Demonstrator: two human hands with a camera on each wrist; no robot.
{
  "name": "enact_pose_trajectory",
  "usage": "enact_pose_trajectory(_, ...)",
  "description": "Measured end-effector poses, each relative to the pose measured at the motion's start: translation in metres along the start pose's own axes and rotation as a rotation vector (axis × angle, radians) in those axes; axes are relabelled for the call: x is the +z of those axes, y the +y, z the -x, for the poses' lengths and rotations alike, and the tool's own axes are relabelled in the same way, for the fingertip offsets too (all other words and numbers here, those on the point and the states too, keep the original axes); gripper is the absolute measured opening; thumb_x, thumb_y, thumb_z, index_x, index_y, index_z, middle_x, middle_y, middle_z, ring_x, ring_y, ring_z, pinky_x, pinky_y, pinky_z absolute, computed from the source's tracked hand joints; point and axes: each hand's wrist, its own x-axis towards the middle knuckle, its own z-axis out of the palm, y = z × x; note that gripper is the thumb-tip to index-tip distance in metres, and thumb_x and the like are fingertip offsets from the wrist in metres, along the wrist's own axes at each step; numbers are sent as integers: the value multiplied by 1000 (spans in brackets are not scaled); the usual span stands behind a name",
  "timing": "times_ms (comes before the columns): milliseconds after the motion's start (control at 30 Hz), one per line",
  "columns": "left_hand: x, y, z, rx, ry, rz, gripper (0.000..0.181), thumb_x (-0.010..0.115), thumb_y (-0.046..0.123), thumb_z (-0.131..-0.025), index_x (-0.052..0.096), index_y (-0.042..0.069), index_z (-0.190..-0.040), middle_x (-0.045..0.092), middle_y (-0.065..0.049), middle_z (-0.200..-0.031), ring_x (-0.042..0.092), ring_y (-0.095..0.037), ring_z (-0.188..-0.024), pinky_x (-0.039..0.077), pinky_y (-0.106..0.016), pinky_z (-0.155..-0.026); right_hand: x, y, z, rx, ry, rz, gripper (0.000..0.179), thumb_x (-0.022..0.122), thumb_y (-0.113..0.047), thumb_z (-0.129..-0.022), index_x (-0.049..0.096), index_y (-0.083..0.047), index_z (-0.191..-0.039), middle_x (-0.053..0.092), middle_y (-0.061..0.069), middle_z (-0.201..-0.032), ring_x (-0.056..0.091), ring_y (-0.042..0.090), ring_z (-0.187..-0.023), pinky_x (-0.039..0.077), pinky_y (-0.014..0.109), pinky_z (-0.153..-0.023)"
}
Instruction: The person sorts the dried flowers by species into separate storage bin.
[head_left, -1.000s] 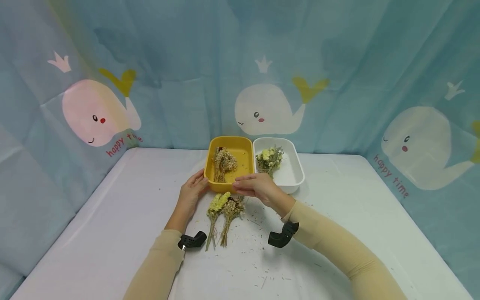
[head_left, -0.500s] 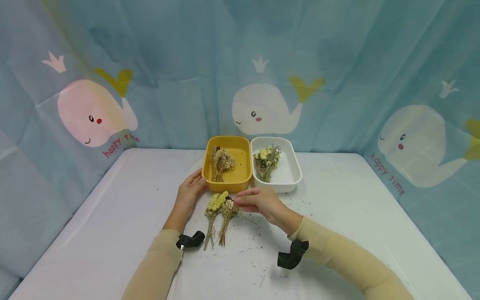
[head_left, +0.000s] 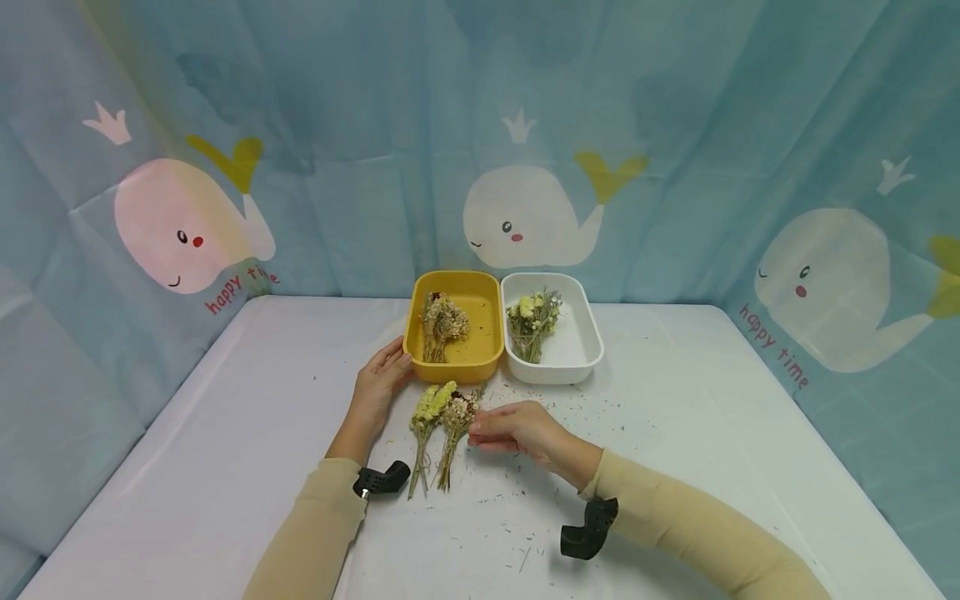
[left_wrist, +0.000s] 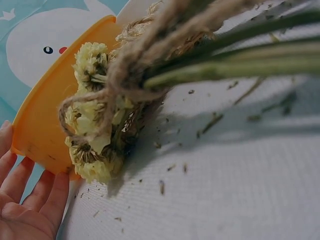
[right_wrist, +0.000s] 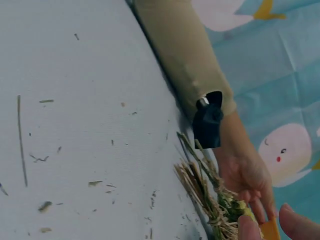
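Two small bundles of dried flowers lie on the table in front of the trays. One is a yellow-headed bundle (head_left: pixel 423 422) tied with twine; beside it lies a beige bundle (head_left: pixel 456 429). My left hand (head_left: pixel 381 392) rests with extended fingers against the outside of the yellow tray (head_left: pixel 487 321), as the left wrist view also shows. My right hand (head_left: pixel 521 432) is at the right side of the beige bundle, fingertips right at its heads. In the right wrist view its thumb and a finger (right_wrist: pixel 298 223) are spread apart, with the stems just beyond them.
Inside the yellow tray lies a beige dried bundle (head_left: pixel 444 327). The white tray (head_left: pixel 588 333) touching it on the right bears a yellow-green bundle (head_left: pixel 533 321). Dry stem bits (head_left: pixel 525 558) are scattered over the white table (head_left: pixel 720 400). A whale-print curtain (head_left: pixel 360 217) stands behind.
My right hand has come back from the yellow tray's front rim, down toward me, to the beige bundle on the table. The left hand keeps its place at the tray.
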Motion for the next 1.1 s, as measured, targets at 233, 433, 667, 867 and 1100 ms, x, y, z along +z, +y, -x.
enact_pose_trajectory(233,1,0,-1,4,3,7,56,60,18,-101,41,14,-153,41,-7,-158,45,-20,-143,47,-32,-111,5,9,-3,71,-7,20,30,69,-6,-92,67,12,-116,76,17,-102,75,18,-88,63,30,-84)
enact_pose_trajectory(433,1,-1,-2,1,6,20,55,60,17,-101,41,14,-153,41,-8,-158,45,-20,-143,49,-29,-109,8,14,-5,116,-41,-1,29,67,-5,-93,67,11,-117,76,18,-103,76,18,-88,63,30,-84)
enact_pose_trajectory(667,2,0,-2,0,-1,19,56,60,18,-101,40,15,-153,41,-7,-158,45,-20,-143,46,-33,-112,13,14,-8,136,-49,-5,28,69,-5,-91,69,9,-116,75,19,-105,76,19,-88,62,30,-84)
enact_pose_trajectory(867,1,1,0,-2,5,18,55,59,17,-101,41,15,-153,40,-6,-159,44,-21,-143,47,-33,-112,17,15,-11,141,-57,-13,28,69,-4,-91,69,9,-115,76,16,-103,76,17,-86,62,30,-85)
enact_pose_trajectory(1100,2,1,1,-4,13,24,55,60,17,-101,41,15,-153,41,-7,-158,45,-20,-143,49,-30,-109,20,17,-15,165,-28,-54,23,68,-3,-92,68,7,-113,77,7,-91,74,15,-84,62,30,-86)
